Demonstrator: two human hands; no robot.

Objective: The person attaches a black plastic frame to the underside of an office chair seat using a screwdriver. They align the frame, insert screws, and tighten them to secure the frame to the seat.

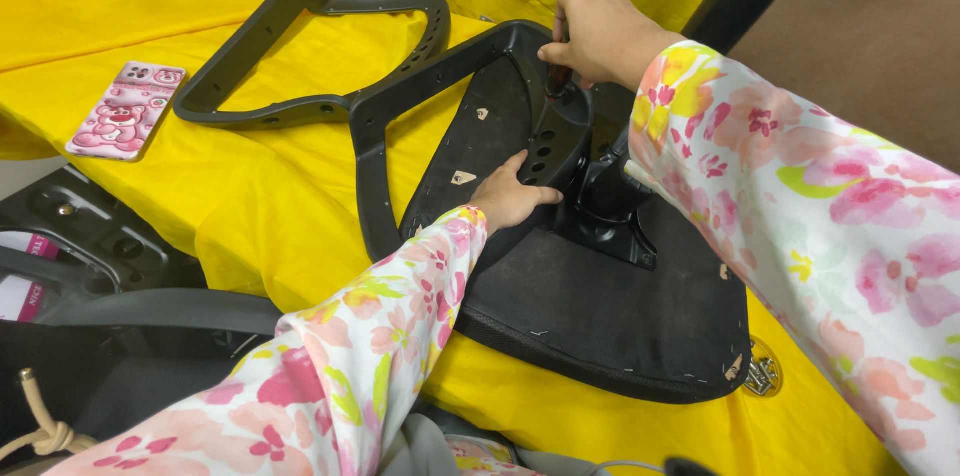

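An upturned black chair seat [600, 306] is seen lying on a table draped in yellow cloth [130, 6], toward the cloth's near right edge, with its underside facing up and a black mounting plate and post [610, 201] fixed at its centre. A black chair-back frame [330, 56] is laid across the seat's far end, its open loop stretched out toward the far left of the cloth. The right hand [598, 34] is closed around a dark tool handle [556, 76], which is held upright and pressed down onto the frame's bracket at the far edge of the seat; the tool's tip is hidden by the fingers and the bracket. The left hand [512, 198] is laid open and flat on the seat's underside, fingers spread against the bracket just beside the post. Both arms are covered by floral sleeves. A phone in a pink cartoon case [125, 108] is set near the cloth's left edge, well apart from the hands. A small cluster of metal fasteners [762, 372] is visible just beside the seat's near right rim
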